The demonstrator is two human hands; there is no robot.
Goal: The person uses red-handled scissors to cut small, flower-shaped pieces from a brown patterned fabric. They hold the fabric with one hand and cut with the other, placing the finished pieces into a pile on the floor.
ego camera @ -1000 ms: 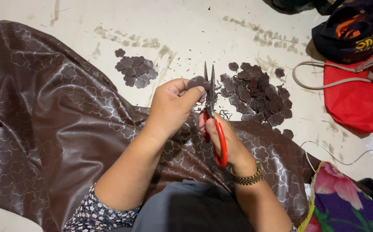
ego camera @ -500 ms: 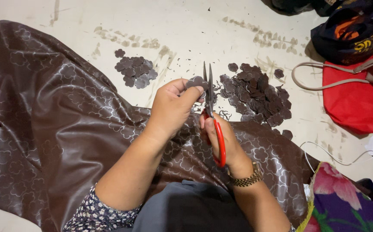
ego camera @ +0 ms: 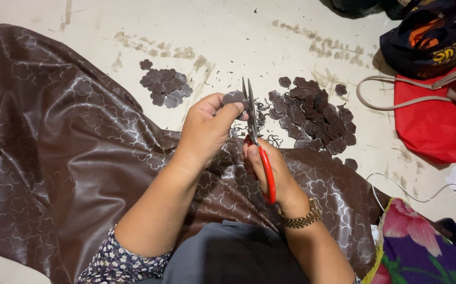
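trimming a small brown cut-out with scissors

hardly anything moved vs. the earlier frames: both hands sit in the same spot above the lap, scissors upright as before, blades maybe a touch nearer together, can't be sure.

left hand [ego camera: 207, 129] closed in a pinch, thumb + fingertips on a small brown flower-shaped piece [ego camera: 234, 97], held up just left of the blades. right hand [ego camera: 264, 168] wrapped round the red handles of the scissors [ego camera: 252, 123], tips pointing away from the body, blades almost together at the piece's edge.

step, as i read it: trimming the outline of this one piece. next move, my guess, calls for the left hand to turn the piece a bit so an uncut edge meets the blades, w/ fingertips kept clear.

patterned brown sheet [ego camera: 54, 158] lies over the lap and floor. big pile of cut pieces [ego camera: 317, 118] right of the scissors, small pile [ego camera: 165, 87] to the left, thin offcuts between. red bag [ego camera: 438, 126] far right.
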